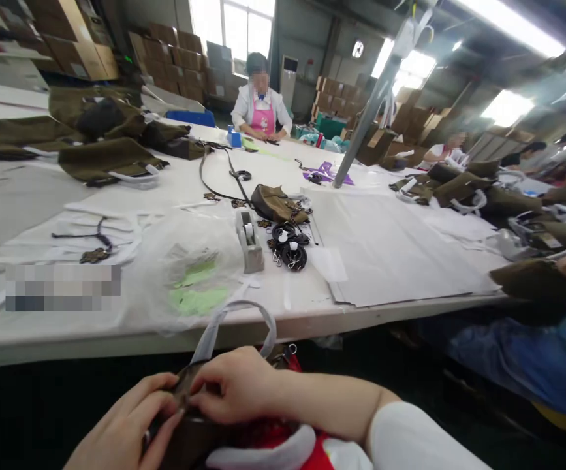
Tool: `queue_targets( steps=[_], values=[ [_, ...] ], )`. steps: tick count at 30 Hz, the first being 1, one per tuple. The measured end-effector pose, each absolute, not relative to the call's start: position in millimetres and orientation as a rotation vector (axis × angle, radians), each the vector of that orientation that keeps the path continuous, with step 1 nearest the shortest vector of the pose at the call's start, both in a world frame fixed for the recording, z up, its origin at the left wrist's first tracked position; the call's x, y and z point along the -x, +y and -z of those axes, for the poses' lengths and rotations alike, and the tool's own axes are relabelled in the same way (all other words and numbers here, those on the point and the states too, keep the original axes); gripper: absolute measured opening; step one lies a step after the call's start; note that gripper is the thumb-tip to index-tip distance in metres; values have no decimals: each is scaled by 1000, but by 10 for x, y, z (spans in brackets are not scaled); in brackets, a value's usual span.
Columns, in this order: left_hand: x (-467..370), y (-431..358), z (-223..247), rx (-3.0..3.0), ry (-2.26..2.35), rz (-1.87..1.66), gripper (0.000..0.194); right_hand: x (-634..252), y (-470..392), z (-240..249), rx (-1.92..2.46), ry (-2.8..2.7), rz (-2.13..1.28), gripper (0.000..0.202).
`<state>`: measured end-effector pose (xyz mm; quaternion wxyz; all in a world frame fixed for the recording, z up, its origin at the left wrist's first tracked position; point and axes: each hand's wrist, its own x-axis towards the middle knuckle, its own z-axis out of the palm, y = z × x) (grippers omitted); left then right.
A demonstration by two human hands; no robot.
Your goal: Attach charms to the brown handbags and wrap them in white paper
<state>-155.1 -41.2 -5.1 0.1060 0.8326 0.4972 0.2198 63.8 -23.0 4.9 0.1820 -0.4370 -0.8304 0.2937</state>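
Observation:
A brown bag [192, 434] rests low in front of me, below the table's front edge, with a pale wrapped handle [209, 336] arching up from it. My left hand [133, 424] pinches the bag's upper edge from the left, fingers bent. From the right, my right hand [236, 385] reaches across, thumb and fingertips closed on the same edge, close to the left fingertips. Any small part between the fingertips is too small to make out. A second pale wrapped handle [267, 452] lies below my right forearm, against something red.
On the white table [312, 320] lie a tape dispenser [251, 245], coiled black straps [292, 248], a small brown pouch [277, 203], clear plastic with green pieces [197, 287], and paper sheets [400, 251]. Brown bags [111, 156] sit left. A metal pole [371, 104] and a person [262, 108] are beyond.

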Motion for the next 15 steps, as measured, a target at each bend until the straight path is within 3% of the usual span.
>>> queue_targets(
  steps=[9,12,15],
  values=[
    [1395,-406,-346,-2420,1443,-669,25,-634,-311,-141,1015,-2072,-948,32],
    [1331,-428,-521,-2349,1433,-736,25,-631,-284,-119,799,-1932,-1216,18],
    [1331,-384,-593,-2285,1405,-742,24,-654,-262,-40,661,-1641,-1679,32]
  ],
)
